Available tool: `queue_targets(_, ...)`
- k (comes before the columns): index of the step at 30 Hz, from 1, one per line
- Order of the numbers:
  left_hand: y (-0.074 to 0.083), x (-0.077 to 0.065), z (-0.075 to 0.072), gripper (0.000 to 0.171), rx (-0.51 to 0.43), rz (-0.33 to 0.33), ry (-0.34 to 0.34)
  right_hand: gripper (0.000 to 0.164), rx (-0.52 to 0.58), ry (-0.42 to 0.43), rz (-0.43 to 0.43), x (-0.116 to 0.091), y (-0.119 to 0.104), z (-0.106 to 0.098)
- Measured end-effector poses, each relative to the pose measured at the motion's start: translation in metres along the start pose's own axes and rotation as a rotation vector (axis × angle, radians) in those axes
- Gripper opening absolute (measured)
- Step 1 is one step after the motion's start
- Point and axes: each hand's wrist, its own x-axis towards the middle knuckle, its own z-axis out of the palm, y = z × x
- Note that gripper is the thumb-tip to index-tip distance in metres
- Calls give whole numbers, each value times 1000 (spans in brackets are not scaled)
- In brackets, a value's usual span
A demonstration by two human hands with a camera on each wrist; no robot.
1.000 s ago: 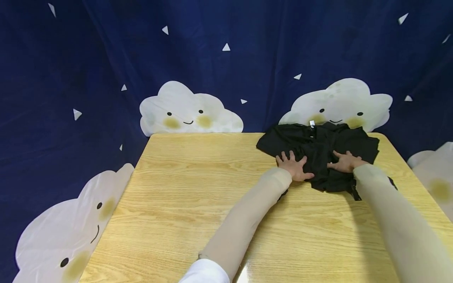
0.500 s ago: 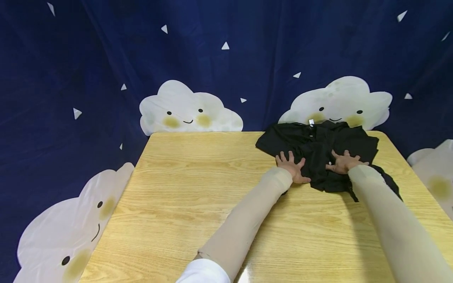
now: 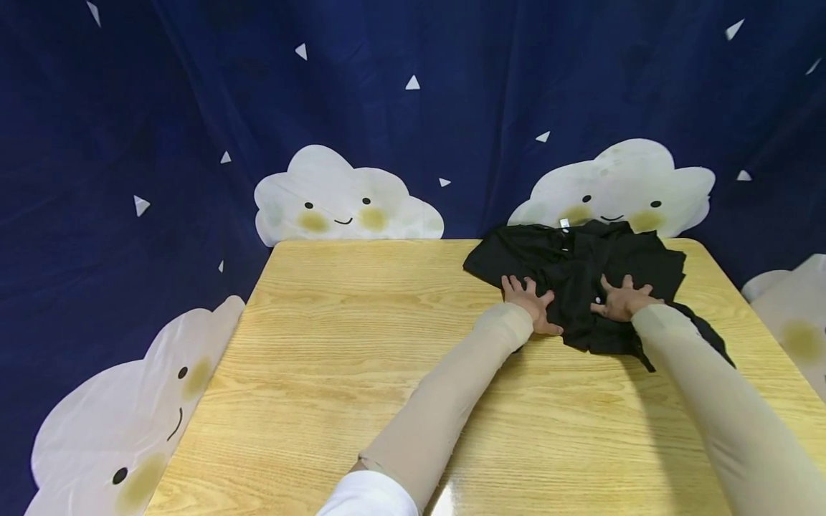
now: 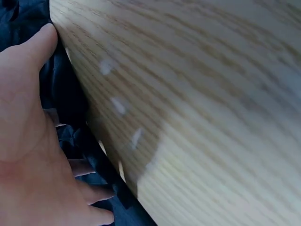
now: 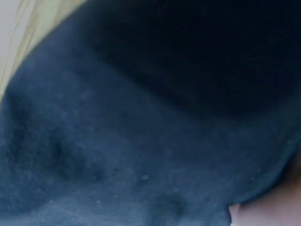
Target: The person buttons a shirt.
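A black garment (image 3: 571, 287), crumpled, with a small white label (image 3: 565, 223) and small white buttons, lies at the table's far right corner. My left hand (image 3: 529, 304) rests with spread fingers on its near left part; in the left wrist view this hand (image 4: 33, 155) lies along the dark cloth's edge (image 4: 70, 89). To the right, my right hand (image 3: 622, 299) presses on the cloth, fingers spread. Dark fabric (image 5: 141, 132) fills most of the right wrist view, with a bit of the hand (image 5: 270, 207) at lower right. The right forearm hides part of the garment.
The wooden table (image 3: 348, 344) reaches left and toward me from the garment. Behind it hangs a dark blue curtain (image 3: 387, 122) with white smiling clouds and small triangles. Beige sleeves (image 3: 445, 408) cover both forearms.
Both hands have shifted slightly left with the cloth under them. More of a black flap now shows to the right of my right forearm.
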Motion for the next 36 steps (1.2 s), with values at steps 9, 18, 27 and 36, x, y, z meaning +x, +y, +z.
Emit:
queue_targets(9,-8,-12,0,82,-92,25,0,74,-117,-13,-17,1,-10,6)
queue_targets(18,-15,-14,-1,86,-117,67,-1,66,-200,-13,-25,1,-14,9)
queue_targets(27,-13,-14,4,86,-85,67,-28,75,-136,7,3,-1,-14,12)
queue_targets(36,-19,-26,3,84,-101,58,-36,72,-181,19,0,-3,-25,12)
